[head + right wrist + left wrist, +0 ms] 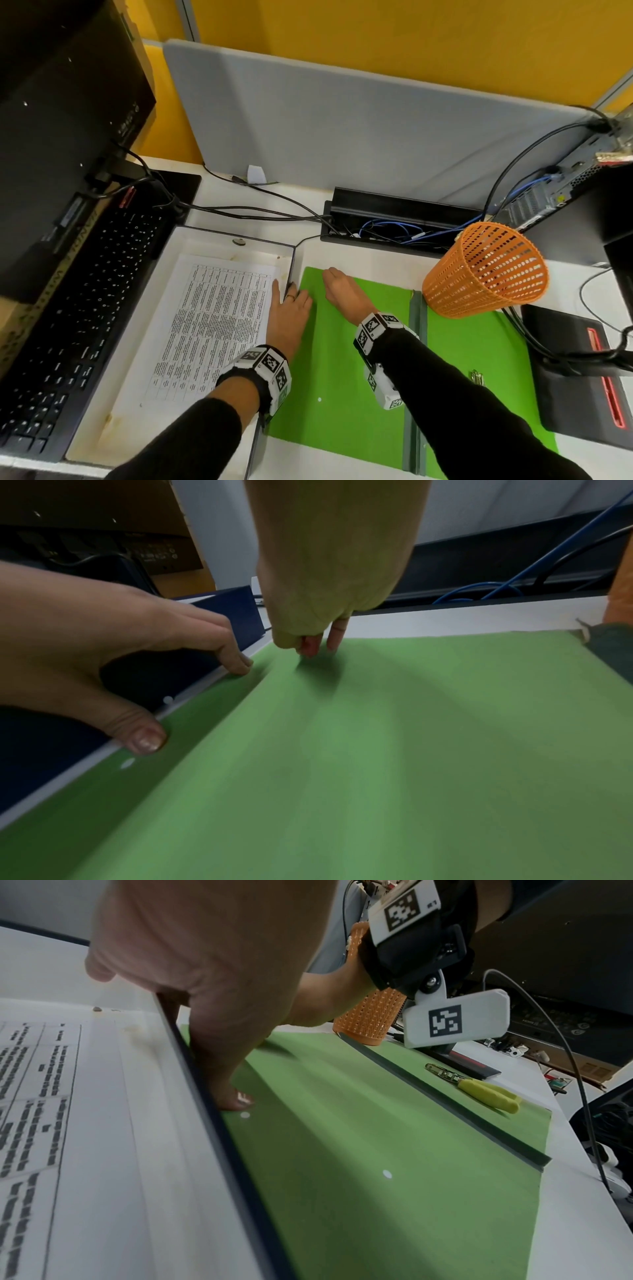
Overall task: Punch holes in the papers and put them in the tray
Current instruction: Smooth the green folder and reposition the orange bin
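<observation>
A shallow tray [292, 260] with dark walls sits left of centre, and a printed paper [212, 325] lies flat in it. Beside it lies an open green folder [342, 359] with small white round marks near its left edge. My left hand [287, 308] arches over the tray's right wall [205, 1096]; its thumb [145, 739] and fingertips [236, 664] press the folder's left edge. My right hand [337, 284] is curled, and its thumb and fingertips [308, 645] meet on the folder's far left part.
An orange mesh cup [486, 270] stands on the folder's far right corner. A yellow-handled tool [479, 1088] lies on the right flap. A black device with a red strip [582, 370] sits further right. A keyboard [78, 318] is left of the tray, and cables [394, 229] run behind.
</observation>
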The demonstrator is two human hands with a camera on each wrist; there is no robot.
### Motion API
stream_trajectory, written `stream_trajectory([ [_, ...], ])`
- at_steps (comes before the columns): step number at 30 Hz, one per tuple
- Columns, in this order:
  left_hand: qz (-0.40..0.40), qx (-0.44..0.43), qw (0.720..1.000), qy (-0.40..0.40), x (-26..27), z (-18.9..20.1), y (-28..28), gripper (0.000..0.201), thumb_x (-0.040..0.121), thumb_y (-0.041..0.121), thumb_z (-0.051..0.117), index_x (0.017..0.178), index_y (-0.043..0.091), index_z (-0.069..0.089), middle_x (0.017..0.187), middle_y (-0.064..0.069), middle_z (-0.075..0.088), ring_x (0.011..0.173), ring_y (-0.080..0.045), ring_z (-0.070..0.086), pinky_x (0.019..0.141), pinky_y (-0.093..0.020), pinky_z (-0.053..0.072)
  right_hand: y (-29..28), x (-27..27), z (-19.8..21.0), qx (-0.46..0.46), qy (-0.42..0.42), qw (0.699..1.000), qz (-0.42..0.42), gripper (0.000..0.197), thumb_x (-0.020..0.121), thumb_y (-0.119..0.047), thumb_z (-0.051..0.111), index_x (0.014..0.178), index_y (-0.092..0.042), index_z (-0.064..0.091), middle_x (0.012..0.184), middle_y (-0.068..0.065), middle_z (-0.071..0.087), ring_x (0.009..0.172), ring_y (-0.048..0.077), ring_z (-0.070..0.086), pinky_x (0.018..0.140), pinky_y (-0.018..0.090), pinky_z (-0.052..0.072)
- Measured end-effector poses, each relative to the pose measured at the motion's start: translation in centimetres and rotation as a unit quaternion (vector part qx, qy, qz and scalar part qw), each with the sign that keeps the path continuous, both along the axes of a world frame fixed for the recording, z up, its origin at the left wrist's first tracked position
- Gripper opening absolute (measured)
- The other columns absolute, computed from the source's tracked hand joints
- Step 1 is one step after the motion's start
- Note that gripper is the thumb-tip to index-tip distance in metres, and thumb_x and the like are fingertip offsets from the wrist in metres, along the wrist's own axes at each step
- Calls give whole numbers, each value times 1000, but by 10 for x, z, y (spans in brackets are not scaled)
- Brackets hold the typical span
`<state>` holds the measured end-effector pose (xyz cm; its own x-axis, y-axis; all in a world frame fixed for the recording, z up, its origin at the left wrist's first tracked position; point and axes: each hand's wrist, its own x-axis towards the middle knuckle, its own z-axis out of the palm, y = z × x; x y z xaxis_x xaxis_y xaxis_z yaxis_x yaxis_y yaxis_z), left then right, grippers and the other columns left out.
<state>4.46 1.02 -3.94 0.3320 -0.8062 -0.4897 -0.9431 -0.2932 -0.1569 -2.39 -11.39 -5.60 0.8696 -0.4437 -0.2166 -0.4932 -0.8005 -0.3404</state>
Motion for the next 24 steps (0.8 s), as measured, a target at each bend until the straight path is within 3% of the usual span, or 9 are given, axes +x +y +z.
stream_trajectory([
  [2, -2, 2, 1000, -4, 0, 1, 1, 92, 80, 33, 70, 149, 13, 12, 154, -6, 20, 148, -27, 8, 116, -57, -4, 0, -1, 7, 10, 7, 1000, -7, 26, 83, 12, 39, 103, 5, 52, 104, 26, 57, 87, 35, 56, 69, 39, 38],
  [4, -6, 7, 1000, -9, -1, 2, 1, 92, 80, 34, 70, 149, 12, 13, 154, -6, 20, 148, -27, 9, 116, -57, -3, -1, -4, 16, 22, 10, 1000, -13, 23, 84, 12, 39, 101, 4, 52, 103, 25, 57, 80, 31, 53, 66, 34, 33],
  [7, -12, 8, 1000, -23, -4, 5, -1, 87, 82, 32, 69, 148, 10, 16, 153, -9, 21, 147, -29, 11, 116, -57, -2, -8, -12, 35, 39, -12, 999, -26, 18, 84, 10, 41, 95, 2, 53, 98, 25, 59, 75, 27, 50, 66, 39, 40],
  [12, -36, 17, 997, -61, -15, 14, -12, 75, 86, 28, 61, 147, 8, 21, 152, -14, 23, 144, -31, 15, 117, -58, 2, -33, -30, 80, 48, -67, 992, -98, 20, 84, 6, 44, 97, -2, 58, 98, 20, 63, 87, 34, 60, 75, 41, 47],
  [16, -74, 21, 996, -43, -28, 19, -31, 74, 90, 31, 55, 149, 11, 15, 156, -11, 18, 147, -29, 9, 117, -58, 4, -61, -58, 118, 17, -116, 982, -150, 19, 85, 2, 46, 95, -3, 61, 95, 20, 65, 84, 34, 60, 73, 38, 47],
  [20, -94, 3, 996, -11, -48, 17, -41, 67, 92, 29, 53, 149, 14, 20, 156, -7, 23, 147, -27, 14, 117, -57, 5, -87, -99, 150, -29, -169, 964, -203, 15, 82, 4, 51, 88, -1, 64, 84, 17, 68, 72, 26, 59, 68, 32, 46],
  [24, -96, 16, 995, 2, -63, 12, -41, 69, 92, 34, 53, 149, 14, 20, 159, -6, 15, 147, -27, 15, 117, -57, 5, -110, -145, 165, -73, -168, 942, -282, 12, 78, 1, 57, 84, -5, 66, 77, 13, 69, 71, 22, 61, 70, 34, 50],
])
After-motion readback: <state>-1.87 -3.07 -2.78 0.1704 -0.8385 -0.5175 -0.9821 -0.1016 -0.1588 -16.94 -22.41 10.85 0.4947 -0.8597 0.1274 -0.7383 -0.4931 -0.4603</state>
